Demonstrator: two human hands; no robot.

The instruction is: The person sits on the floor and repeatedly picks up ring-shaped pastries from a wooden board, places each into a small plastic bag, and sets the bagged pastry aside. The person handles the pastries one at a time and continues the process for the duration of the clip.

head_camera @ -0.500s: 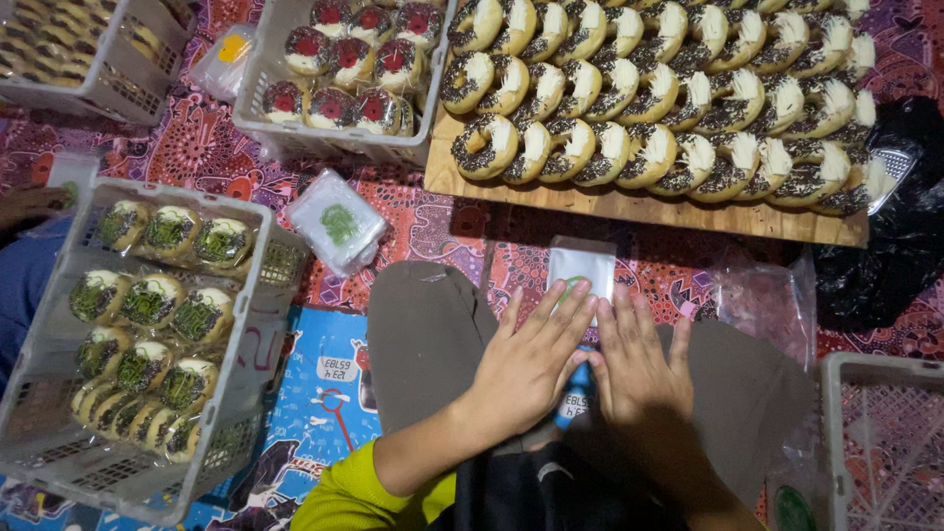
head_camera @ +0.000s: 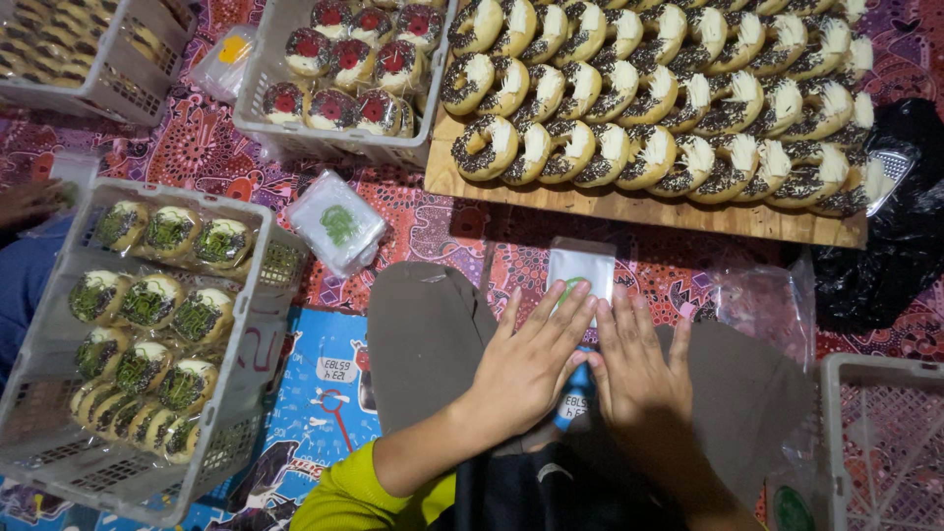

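Flat and open, the left hand [head_camera: 526, 369] and right hand [head_camera: 639, 369] press side by side on a small clear plastic bag [head_camera: 580, 270] lying across the person's lap, fingers spread, gripping nothing. Just beyond, a wooden board [head_camera: 639, 211] carries rows of chocolate-sprinkled doughnuts [head_camera: 649, 93].

Forward of the left hand [head_camera: 526, 369] and right hand [head_camera: 639, 369], a narrow strip of patterned cloth [head_camera: 462, 231] lies open, bounded ahead by the wooden board of doughnuts [head_camera: 639, 206]. Leftward passage is blocked by the grey crate of green-topped doughnuts [head_camera: 246, 334]; a stack of plastic bags [head_camera: 336, 224] obstructs the gap. An empty crate [head_camera: 885, 442] closes off the right.
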